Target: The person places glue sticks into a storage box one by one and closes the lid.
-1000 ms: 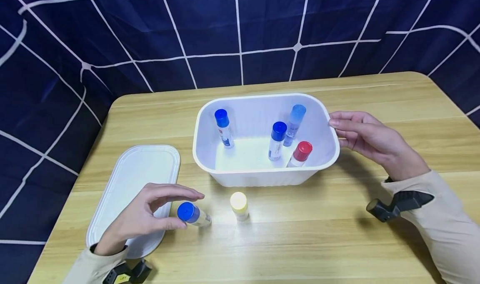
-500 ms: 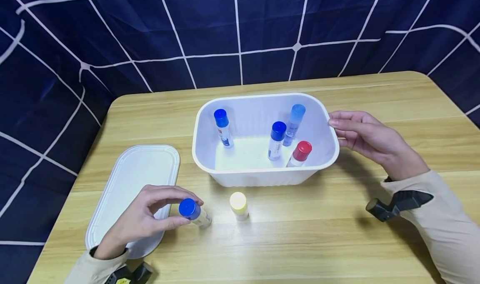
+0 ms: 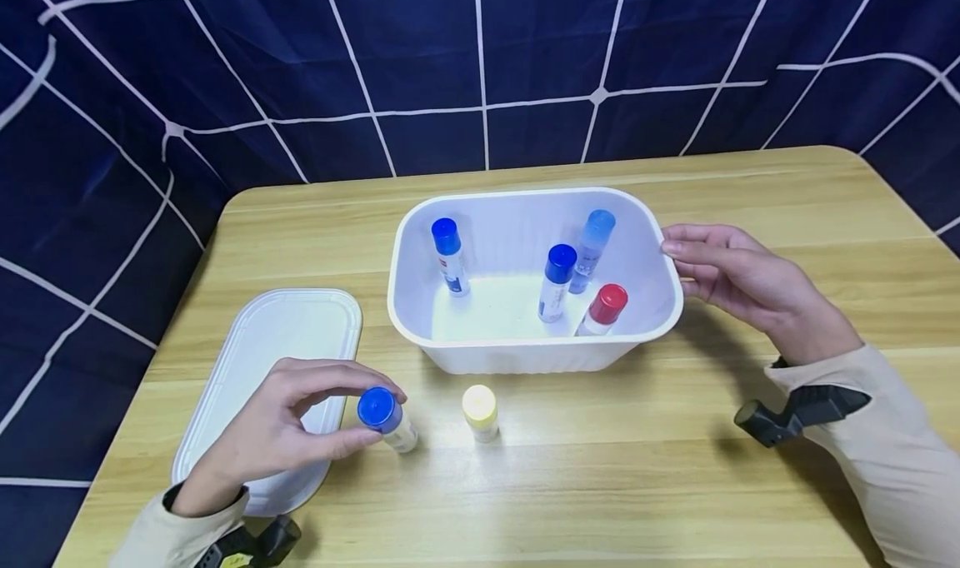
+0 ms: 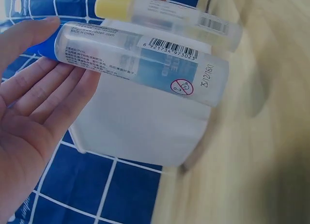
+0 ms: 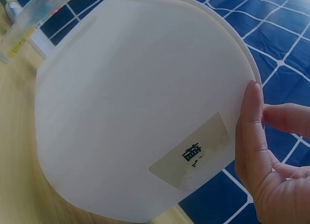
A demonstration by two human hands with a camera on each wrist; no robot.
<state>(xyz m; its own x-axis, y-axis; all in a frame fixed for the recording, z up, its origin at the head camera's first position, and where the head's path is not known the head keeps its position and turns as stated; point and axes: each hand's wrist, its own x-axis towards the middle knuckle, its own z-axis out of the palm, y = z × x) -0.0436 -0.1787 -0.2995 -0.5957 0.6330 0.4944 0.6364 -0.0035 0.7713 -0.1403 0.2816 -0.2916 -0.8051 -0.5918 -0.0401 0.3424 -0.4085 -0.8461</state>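
Note:
In the head view my left hand [image 3: 300,422] pinches the blue cap of a glue stick [image 3: 400,435] between thumb and fingers. That stick tilts, cap toward the hand; its clear labelled barrel [image 4: 140,64] fills the upper left wrist view. To its right a yellow-capped glue stick [image 3: 481,414] stands on the table. My right hand [image 3: 738,281] holds the right end of a white plastic bin [image 3: 517,357] at its rim. Inside the bin stand a dark-blue-capped glue stick [image 3: 451,257], another one [image 3: 557,282], a light-blue one [image 3: 592,251] and a red-capped one [image 3: 602,309].
A white lid [image 3: 288,335] lies flat on the wooden table [image 3: 600,485] at the left, partly under my left forearm and hand. A dark blue cloth with white lines [image 3: 420,60] hangs behind the table. The bin's end bears a paper label [image 5: 191,151].
The left fingers, spread around the blue-capped glue stick a second ago, have closed on its cap. The stick's lower end has shifted slightly left. The right hand stays on the bin.

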